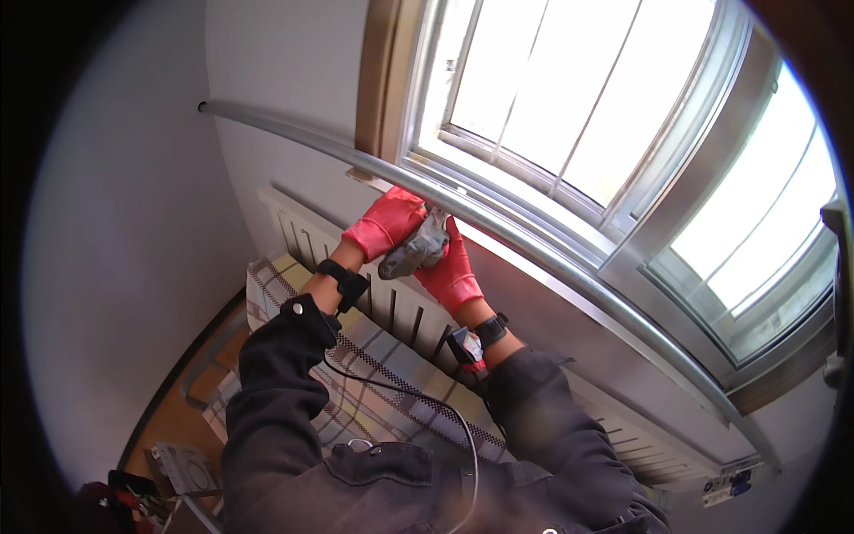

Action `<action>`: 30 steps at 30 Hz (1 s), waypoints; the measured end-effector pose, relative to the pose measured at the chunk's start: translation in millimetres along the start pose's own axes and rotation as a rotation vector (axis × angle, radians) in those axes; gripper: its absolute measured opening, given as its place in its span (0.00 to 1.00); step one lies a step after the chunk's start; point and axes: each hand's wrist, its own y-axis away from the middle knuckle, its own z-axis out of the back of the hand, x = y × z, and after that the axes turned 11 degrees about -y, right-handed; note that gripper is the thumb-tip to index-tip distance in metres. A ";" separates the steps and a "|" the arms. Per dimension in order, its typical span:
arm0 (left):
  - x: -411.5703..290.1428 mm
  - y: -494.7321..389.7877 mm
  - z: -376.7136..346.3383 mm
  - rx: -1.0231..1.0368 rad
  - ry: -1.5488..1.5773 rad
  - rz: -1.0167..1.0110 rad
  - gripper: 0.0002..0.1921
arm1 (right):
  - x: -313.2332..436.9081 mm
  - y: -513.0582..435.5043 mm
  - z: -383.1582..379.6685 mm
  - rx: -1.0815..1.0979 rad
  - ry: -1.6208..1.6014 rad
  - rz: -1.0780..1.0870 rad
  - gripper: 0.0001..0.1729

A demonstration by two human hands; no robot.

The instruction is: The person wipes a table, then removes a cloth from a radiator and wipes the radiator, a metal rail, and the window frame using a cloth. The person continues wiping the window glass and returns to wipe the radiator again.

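Note:
A crumpled grey cloth (417,250) is bunched between my two hands, just below a long metal pipe (494,213) that crosses in front of the window. My left hand (390,223), in a red glove, grips the cloth from its upper left, with the fingertips partly hidden near the pipe. From the lower right, my right hand (452,274), gloved the same way, closes on it. Both hands are beside the near edge of the window sill (527,263). Black bands circle both of my wrists.
A sliding metal-framed window (567,100) with bars rises beyond the pipe. Below the sill runs a white slotted radiator (393,304). A plaid-covered surface (373,374) lies under my arms. A thin cable (427,398) hangs across my front. Several items stand at lower left by a wall (133,233).

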 end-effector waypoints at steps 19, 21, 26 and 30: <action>-439.5 -42.8 -96.5 -0.237 0.002 -0.371 0.26 | 124.7 458.9 31.3 -0.065 0.017 0.591 0.33; -497.0 -48.5 -109.7 -0.250 0.003 -0.381 0.27 | 138.5 500.7 40.4 -0.093 0.001 0.695 0.30; -626.7 -64.7 -133.0 -0.001 0.143 -0.417 0.21 | 168.4 596.0 45.4 -0.033 -0.117 0.948 0.30; -735.0 -84.7 -161.7 0.010 0.458 -0.427 0.16 | 199.4 665.9 46.9 0.007 0.042 1.260 0.34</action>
